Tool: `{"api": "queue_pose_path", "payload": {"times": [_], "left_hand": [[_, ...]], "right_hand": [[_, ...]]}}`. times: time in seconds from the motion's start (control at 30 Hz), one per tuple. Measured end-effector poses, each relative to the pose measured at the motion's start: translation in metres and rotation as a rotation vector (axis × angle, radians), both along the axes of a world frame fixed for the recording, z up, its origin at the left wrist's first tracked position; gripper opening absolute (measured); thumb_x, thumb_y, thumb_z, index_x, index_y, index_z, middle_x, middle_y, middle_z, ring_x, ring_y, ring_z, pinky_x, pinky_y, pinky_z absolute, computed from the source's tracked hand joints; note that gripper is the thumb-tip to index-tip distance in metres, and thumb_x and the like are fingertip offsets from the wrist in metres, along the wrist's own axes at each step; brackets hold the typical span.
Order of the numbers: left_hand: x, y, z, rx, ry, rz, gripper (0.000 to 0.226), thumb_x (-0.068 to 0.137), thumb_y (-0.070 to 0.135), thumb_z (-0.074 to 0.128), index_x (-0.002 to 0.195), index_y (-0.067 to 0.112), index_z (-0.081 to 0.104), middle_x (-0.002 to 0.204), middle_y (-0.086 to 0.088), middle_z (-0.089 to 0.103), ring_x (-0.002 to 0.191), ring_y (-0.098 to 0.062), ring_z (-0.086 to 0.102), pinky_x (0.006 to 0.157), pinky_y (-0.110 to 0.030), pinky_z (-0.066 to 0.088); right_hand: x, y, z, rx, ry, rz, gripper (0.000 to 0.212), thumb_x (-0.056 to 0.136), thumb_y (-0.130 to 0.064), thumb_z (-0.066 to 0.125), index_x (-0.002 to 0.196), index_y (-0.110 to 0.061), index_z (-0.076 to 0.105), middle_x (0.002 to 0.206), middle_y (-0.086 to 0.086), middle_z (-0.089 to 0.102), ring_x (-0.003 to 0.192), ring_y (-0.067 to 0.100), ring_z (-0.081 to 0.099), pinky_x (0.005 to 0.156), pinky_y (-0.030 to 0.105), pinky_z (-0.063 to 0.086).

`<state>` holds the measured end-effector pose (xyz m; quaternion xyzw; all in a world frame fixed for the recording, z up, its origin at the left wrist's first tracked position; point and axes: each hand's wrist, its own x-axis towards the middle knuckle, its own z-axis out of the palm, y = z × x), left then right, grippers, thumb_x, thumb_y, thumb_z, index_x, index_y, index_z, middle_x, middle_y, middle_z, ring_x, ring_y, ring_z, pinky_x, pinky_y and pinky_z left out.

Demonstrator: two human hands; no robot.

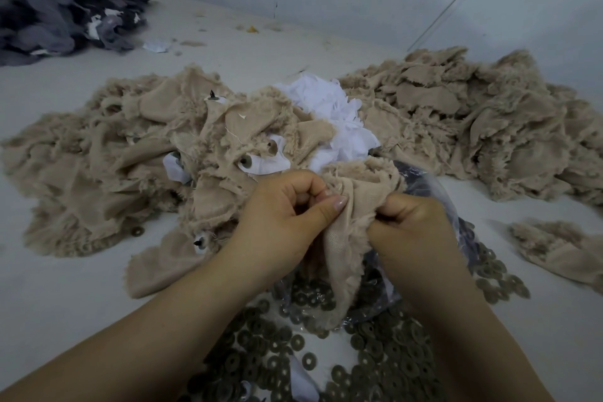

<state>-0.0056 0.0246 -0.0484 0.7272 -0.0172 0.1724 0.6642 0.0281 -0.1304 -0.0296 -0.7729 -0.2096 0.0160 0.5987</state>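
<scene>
A beige plush fabric piece (350, 238) with a fuzzy edge hangs between both hands, low in the middle of the view. My left hand (287, 209) pinches its left side with thumb and curled fingers. My right hand (411, 222) grips its right edge with curled fingers. Under the hands lie many dark round washers (375, 346), spread on the table and in a clear plastic bag (434, 192). What the fingertips hold inside the folds is hidden.
A beige fabric heap (124, 157) lies left, some pieces with white patches and studs (246, 161). A second beige pile (473, 127) lies right, white cloth scraps (329, 104) between them. A dark grey fabric pile (55, 0) sits far left. A pale wall runs behind.
</scene>
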Motion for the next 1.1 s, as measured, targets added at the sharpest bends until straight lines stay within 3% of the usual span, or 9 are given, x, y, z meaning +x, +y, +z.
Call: {"api": "queue_pose_path", "payload": {"times": [0.1, 0.17, 0.23, 0.3, 0.43, 0.53, 0.7, 0.97, 1.1], "left_hand": [[0.0005, 0.0, 0.0018, 0.021, 0.002, 0.018, 0.018, 0.079, 0.028, 0.07, 0.074, 0.012, 0.065, 0.067, -0.023, 0.061, 0.058, -0.021, 0.051, 0.055, -0.036, 0.044], [-0.0004, 0.0003, 0.0024, 0.019, 0.011, 0.012, 0.019, 0.078, 0.028, 0.071, 0.072, 0.012, 0.064, 0.066, -0.024, 0.06, 0.057, -0.021, 0.05, 0.054, -0.035, 0.042], [-0.0018, -0.0003, 0.003, 0.033, 0.024, 0.003, 0.019, 0.077, 0.029, 0.071, 0.071, 0.012, 0.064, 0.065, -0.024, 0.06, 0.056, -0.021, 0.05, 0.053, -0.034, 0.042], [-0.0027, -0.0013, 0.0039, 0.038, 0.028, 0.005, 0.019, 0.078, 0.028, 0.071, 0.072, 0.012, 0.064, 0.067, -0.025, 0.06, 0.057, -0.022, 0.05, 0.054, -0.036, 0.042], [-0.0039, -0.0021, 0.0054, 0.01, 0.039, 0.02, 0.018, 0.076, 0.027, 0.073, 0.071, 0.012, 0.064, 0.066, -0.025, 0.059, 0.055, -0.022, 0.049, 0.052, -0.036, 0.042], [-0.0038, -0.0012, 0.004, -0.037, 0.063, 0.007, 0.018, 0.082, 0.016, 0.078, 0.069, 0.012, 0.066, 0.06, -0.019, 0.06, 0.051, -0.02, 0.052, 0.05, -0.03, 0.045], [-0.0039, -0.0014, 0.0055, -0.159, 0.107, -0.034, 0.019, 0.086, 0.009, 0.07, 0.068, 0.012, 0.069, 0.054, -0.006, 0.061, 0.048, -0.012, 0.055, 0.046, -0.02, 0.047], [-0.0054, -0.0032, 0.0062, -0.05, 0.063, 0.036, 0.02, 0.09, 0.01, 0.068, 0.071, 0.013, 0.066, 0.057, -0.017, 0.06, 0.05, -0.019, 0.051, 0.05, -0.028, 0.045], [-0.0063, -0.0043, 0.006, -0.01, 0.038, 0.066, 0.019, 0.09, 0.01, 0.069, 0.071, 0.011, 0.065, 0.061, -0.024, 0.056, 0.051, -0.02, 0.046, 0.049, -0.029, 0.04]], "right_hand": [[0.0027, 0.0009, -0.0004, 0.058, 0.072, -0.023, 0.023, 0.074, -0.024, 0.062, 0.053, -0.014, 0.062, 0.047, 0.003, 0.052, 0.045, 0.02, 0.044, 0.05, 0.036, 0.042], [0.0023, 0.0013, -0.0004, 0.139, 0.111, -0.004, 0.041, 0.074, -0.039, 0.068, 0.052, -0.007, 0.054, 0.048, 0.015, 0.045, 0.045, 0.03, 0.04, 0.054, 0.032, 0.039], [-0.0001, 0.0015, -0.0004, 0.091, 0.022, 0.009, 0.053, 0.078, -0.048, 0.078, 0.052, -0.007, 0.058, 0.045, 0.005, 0.053, 0.042, 0.023, 0.047, 0.045, 0.028, 0.042], [-0.0017, 0.0027, 0.0002, 0.111, 0.004, 0.003, 0.028, 0.075, -0.043, 0.074, 0.066, -0.017, 0.077, 0.06, 0.006, 0.072, 0.057, 0.02, 0.069, 0.052, 0.025, 0.056], [-0.0013, 0.0014, 0.001, 0.193, 0.083, 0.013, 0.01, 0.073, -0.036, 0.07, 0.073, -0.034, 0.08, 0.074, -0.002, 0.077, 0.071, 0.011, 0.074, 0.059, 0.017, 0.056], [-0.0018, 0.0023, 0.0013, 0.225, 0.107, 0.031, 0.011, 0.073, -0.034, 0.07, 0.077, -0.036, 0.08, 0.078, -0.006, 0.078, 0.074, 0.007, 0.075, 0.06, 0.015, 0.055], [0.0005, 0.0024, -0.0045, 0.274, 0.154, 0.023, 0.01, 0.074, -0.029, 0.073, 0.08, -0.029, 0.081, 0.085, 0.001, 0.079, 0.082, 0.018, 0.076, 0.068, 0.026, 0.06], [0.0024, 0.0033, -0.0072, 0.32, 0.232, 0.008, 0.015, 0.069, -0.029, 0.076, 0.083, -0.026, 0.081, 0.09, 0.006, 0.079, 0.089, 0.025, 0.076, 0.077, 0.041, 0.061], [0.0023, 0.0031, -0.0065, 0.304, 0.217, -0.022, 0.017, 0.082, -0.008, 0.076, 0.08, -0.024, 0.082, 0.088, 0.007, 0.079, 0.086, 0.026, 0.076, 0.075, 0.042, 0.062]]}}
